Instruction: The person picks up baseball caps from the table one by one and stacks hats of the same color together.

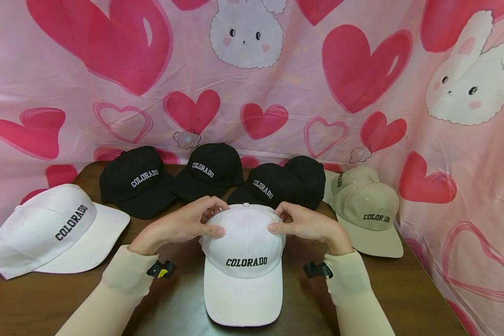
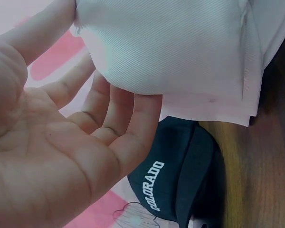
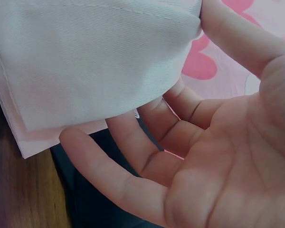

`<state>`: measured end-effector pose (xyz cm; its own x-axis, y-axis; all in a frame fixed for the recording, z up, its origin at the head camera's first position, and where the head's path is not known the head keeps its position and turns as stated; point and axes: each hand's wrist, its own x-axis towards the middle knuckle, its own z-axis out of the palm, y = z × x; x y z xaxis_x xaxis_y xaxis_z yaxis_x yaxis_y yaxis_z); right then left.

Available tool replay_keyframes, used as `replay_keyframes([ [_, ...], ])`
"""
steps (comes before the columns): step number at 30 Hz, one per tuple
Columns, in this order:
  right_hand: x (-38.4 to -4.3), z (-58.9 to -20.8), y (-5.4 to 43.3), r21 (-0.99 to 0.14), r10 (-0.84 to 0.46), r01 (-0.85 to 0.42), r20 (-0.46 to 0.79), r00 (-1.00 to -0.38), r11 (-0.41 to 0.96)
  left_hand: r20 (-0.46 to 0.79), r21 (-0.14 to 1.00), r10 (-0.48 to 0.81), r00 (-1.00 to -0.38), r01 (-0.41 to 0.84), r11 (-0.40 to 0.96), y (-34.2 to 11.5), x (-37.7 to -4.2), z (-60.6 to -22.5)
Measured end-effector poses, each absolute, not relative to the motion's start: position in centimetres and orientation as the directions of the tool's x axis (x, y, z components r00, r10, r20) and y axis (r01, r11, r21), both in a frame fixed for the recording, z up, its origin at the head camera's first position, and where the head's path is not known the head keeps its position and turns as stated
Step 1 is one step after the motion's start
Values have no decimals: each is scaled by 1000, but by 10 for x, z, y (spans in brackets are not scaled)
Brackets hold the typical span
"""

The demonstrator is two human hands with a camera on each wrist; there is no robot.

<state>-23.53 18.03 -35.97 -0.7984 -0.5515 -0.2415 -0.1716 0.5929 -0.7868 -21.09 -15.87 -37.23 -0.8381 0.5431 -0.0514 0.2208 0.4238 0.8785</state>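
Note:
A white baseball cap [image 1: 252, 296] with COLORADO in dark letters faces me at the middle of the table, brim toward me. My left hand [image 1: 182, 223] holds its crown from the left, thumb on the front panel and fingers behind. From the right, my right hand [image 1: 311, 225] grips the crown the same way. In the left wrist view, the left fingers [image 2: 145, 121] pass behind the lower edge of the white fabric [image 2: 166, 52]. The right wrist view has the right fingers [image 3: 123, 185] curled under the cap's fabric [image 3: 95, 66]; their tips are partly hidden.
Another white cap [image 1: 33, 233] lies at the left. Several black caps [image 1: 218, 161] stand along the back of the wooden table [image 1: 168, 308]. Overlapping beige caps [image 1: 369, 200] sit at the right. A pink cloth [image 1: 277, 79] with hearts and rabbits hangs behind.

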Motion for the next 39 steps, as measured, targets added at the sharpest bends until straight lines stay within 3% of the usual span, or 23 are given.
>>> replay_keyframes([
  [26,-235,-361,180,-792,-513,-154,-221,-829,591,-65,878,531,-845,205,433,-156,-212,-375],
  [32,-235,-361,179,-794,-525,-175,-202,-827,582,-49,868,536,-843,230,440,-157,-212,-376],
  [39,-236,-363,176,-769,-553,-284,-108,-826,573,9,837,530,-848,297,460,-159,-215,-377],
])
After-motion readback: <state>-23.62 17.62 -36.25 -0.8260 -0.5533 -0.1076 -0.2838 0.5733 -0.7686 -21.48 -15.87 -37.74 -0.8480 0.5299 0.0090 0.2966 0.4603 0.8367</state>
